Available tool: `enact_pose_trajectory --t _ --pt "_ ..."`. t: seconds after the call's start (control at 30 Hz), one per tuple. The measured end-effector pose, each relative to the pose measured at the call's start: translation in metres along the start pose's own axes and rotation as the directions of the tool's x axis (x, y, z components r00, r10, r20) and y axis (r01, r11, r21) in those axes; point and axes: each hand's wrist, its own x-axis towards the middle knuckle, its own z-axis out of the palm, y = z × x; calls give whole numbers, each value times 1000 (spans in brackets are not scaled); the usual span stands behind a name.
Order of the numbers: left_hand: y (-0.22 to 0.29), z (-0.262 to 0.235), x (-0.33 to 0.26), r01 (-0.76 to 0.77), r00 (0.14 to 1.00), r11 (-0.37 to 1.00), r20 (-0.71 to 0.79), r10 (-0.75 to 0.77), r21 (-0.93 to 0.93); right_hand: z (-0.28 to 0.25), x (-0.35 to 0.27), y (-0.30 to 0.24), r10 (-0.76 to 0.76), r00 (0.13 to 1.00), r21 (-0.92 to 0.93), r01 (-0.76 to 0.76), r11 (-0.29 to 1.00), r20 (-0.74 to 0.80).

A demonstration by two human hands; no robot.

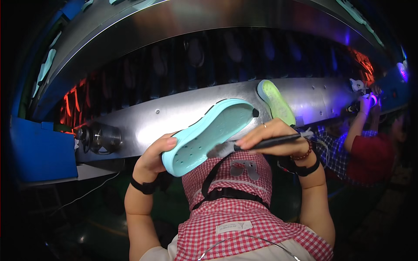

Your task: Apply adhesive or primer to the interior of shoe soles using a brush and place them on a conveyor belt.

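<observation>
A light-blue shoe sole [217, 126] with a raised rim and small holes hangs tilted in front of me, its inner face turned up and looking wet. My left hand [152, 155] grips its lower left end, thumb over the rim. Between the fingers of my right hand [278, 135] is a dark-handled brush [223, 150], its greyish bristles at the sole's lower edge near the holes. Just beyond the right hand, a second sole [277, 102], yellow-green inside with a pale blue rim, lies on the metal ledge [174, 108].
A metal pot [106, 138] stands at the ledge's left end, beside a blue box [43, 152]. Behind the ledge runs a dark row of shoe shapes, with red-glowing parts [72, 104] at both ends. A co-worker [370, 152] works at the right under violet light.
</observation>
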Motion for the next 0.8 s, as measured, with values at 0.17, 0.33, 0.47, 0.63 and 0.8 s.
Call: enact_pose_trajectory --t 0.17,0.33,0.47,0.63,0.8 --pt "9 17 -2 -324 944 751 -151 292 -575 14 -4 -39 -164 984 45 167 985 -67" --pt "-30 33 52 -340 919 570 -135 371 -748 45 16 -2 208 905 150 -163 975 -370" --pt "-43 44 60 -437 899 643 -272 345 -629 58 25 23 316 842 325 -179 928 -438" --pt "-41 27 60 -593 794 634 -493 356 -497 74 17 15 -247 953 -424 153 893 -174" --pt "-30 36 56 -575 818 606 -402 411 -551 52 16 -6 37 973 -12 -41 999 -229"
